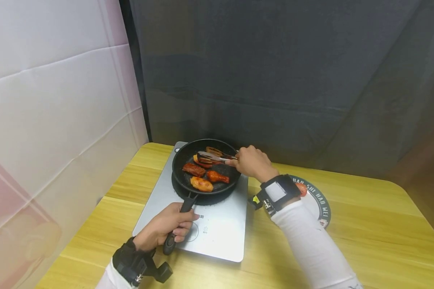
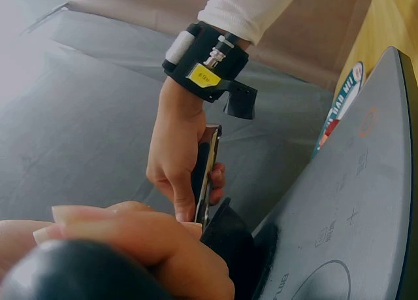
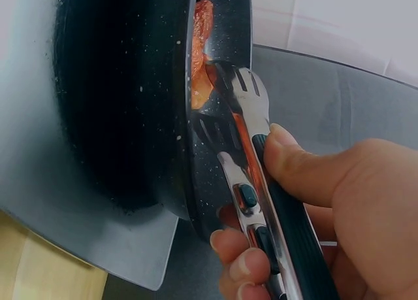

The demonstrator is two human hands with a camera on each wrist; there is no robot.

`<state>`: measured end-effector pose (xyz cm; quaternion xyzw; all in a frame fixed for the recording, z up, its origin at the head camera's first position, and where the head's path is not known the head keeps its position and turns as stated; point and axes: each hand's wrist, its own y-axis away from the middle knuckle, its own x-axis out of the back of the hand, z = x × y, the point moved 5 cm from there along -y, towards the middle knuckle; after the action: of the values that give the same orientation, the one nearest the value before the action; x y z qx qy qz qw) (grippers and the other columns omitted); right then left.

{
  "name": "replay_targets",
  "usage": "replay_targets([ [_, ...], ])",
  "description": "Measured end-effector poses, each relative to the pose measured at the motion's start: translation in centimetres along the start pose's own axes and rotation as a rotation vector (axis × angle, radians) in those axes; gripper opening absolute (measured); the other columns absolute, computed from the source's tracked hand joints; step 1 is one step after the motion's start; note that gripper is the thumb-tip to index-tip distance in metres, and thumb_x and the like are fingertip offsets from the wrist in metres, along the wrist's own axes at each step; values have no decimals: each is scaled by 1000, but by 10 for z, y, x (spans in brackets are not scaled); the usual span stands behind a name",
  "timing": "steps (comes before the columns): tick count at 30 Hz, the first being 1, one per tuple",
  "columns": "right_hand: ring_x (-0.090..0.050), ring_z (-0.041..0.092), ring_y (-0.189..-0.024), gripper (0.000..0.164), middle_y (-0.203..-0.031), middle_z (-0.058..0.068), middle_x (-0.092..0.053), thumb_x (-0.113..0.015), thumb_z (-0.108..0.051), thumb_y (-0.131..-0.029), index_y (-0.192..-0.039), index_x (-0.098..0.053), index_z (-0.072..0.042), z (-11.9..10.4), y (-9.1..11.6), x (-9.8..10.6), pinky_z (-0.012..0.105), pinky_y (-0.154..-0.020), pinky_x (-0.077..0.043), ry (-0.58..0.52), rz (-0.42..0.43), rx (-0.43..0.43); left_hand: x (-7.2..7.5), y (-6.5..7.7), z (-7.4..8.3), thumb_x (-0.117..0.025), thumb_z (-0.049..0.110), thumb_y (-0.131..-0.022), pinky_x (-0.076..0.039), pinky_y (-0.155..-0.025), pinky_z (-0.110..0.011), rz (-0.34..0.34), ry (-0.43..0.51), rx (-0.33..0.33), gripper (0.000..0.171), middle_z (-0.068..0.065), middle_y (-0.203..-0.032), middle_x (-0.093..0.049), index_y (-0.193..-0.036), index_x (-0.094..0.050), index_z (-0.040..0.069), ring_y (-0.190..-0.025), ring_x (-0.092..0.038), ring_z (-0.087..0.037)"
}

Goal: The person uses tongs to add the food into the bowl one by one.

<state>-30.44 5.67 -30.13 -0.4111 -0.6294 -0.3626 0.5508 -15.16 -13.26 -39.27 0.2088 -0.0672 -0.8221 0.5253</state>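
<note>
My left hand (image 1: 171, 222) grips the black handle (image 1: 188, 203) of a dark frying pan (image 3: 150, 150), its fingers curled round it. In my right hand (image 1: 254, 162) are metal tongs with dark grips (image 3: 290, 228), held between thumb and fingers. The slotted tips reach over the rim into the pan, close to an orange-brown piece of food (image 3: 202, 94); I cannot tell if they pinch it. Nearer the handle in the pan lie a chicken wing (image 1: 201, 184), a drumstick (image 1: 217, 176) and a dark red meat slab (image 1: 193, 169).
Under the pan is a silver induction cooker (image 1: 224, 237) on a wooden table (image 1: 369, 233). A round plate with a green lettered rim (image 1: 325, 210) holds a red item (image 1: 301, 189), partly hidden by my right arm. Dark cloth (image 1: 275, 80) hangs behind; pale cloth (image 1: 58, 100) stands left.
</note>
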Motion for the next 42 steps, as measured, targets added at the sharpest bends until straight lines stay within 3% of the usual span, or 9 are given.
replay_targets([
  [8,-64,32,-89,60,-111,14,-66,-55,-57,-90,-118,-67,-6,11,13,6,40,-57,-52,-90,17,-58,-1,1,1,-57,5,-90,-26,-34,-16,-13,-6,-3,23,5,-56,-33,-82,-35,9,-40,-28,-3],
  [14,-55,23,-65,54,-75,5,-59,-57,-54,-90,-114,-69,-8,18,31,17,34,-47,-40,-138,85,-33,0,1,2,-56,4,-91,-27,-34,-17,-27,-25,-11,25,6,-55,-33,-77,-36,9,-40,-28,-3],
  [18,-52,21,-61,51,-66,2,-53,-57,-51,-91,-119,-67,-9,27,47,25,32,-44,-36,-169,128,-21,-1,0,1,-56,5,-91,-27,-34,-17,-24,-15,-7,24,6,-56,-32,-79,-35,9,-41,-28,-3],
  [23,-57,24,-77,53,-84,8,-64,-56,-50,-93,-122,-64,-6,43,69,25,37,-56,-50,-253,144,-17,-1,-1,2,-56,5,-91,-28,-35,-16,-33,-15,-6,24,6,-56,-32,-79,-36,9,-41,-28,-3],
  [26,-60,27,-87,57,-99,14,-62,-56,-52,-92,-127,-60,-7,54,82,17,37,-50,-56,-377,107,-60,0,-2,3,-56,6,-92,-28,-35,-16,-41,-21,-9,23,6,-56,-33,-79,-36,8,-41,-29,-3],
  [30,-66,21,-63,62,-92,18,-58,-57,-54,-90,-134,-54,-11,67,93,7,33,-36,-50,-495,88,-120,3,-2,3,-56,6,-92,-28,-36,-16,-36,-9,0,22,6,-57,-33,-81,-37,7,-41,-29,-3],
  [33,-62,12,-46,61,-94,17,-63,-57,-52,-91,-134,-54,-9,74,99,5,30,-40,-51,-476,123,-106,5,-2,2,-55,6,-92,-28,-36,-16,-40,0,3,21,6,-56,-32,-80,-38,7,-41,-29,-3],
  [36,-63,9,-49,59,-83,7,-68,-55,-54,-91,-128,-57,-7,82,107,5,30,-48,-50,-417,147,-103,5,-2,0,-55,6,-92,-28,-36,-16,-53,2,0,21,6,-56,-32,-79,-39,7,-41,-30,-3],
  [42,-64,34,-94,62,-60,-14,-64,-49,-56,-94,-123,-59,-2,97,128,2,41,-63,-47,-278,157,-131,5,-3,-1,-54,5,-93,-29,-36,-16,-67,6,-3,22,6,-56,-33,-78,-38,8,-40,-30,-3],
])
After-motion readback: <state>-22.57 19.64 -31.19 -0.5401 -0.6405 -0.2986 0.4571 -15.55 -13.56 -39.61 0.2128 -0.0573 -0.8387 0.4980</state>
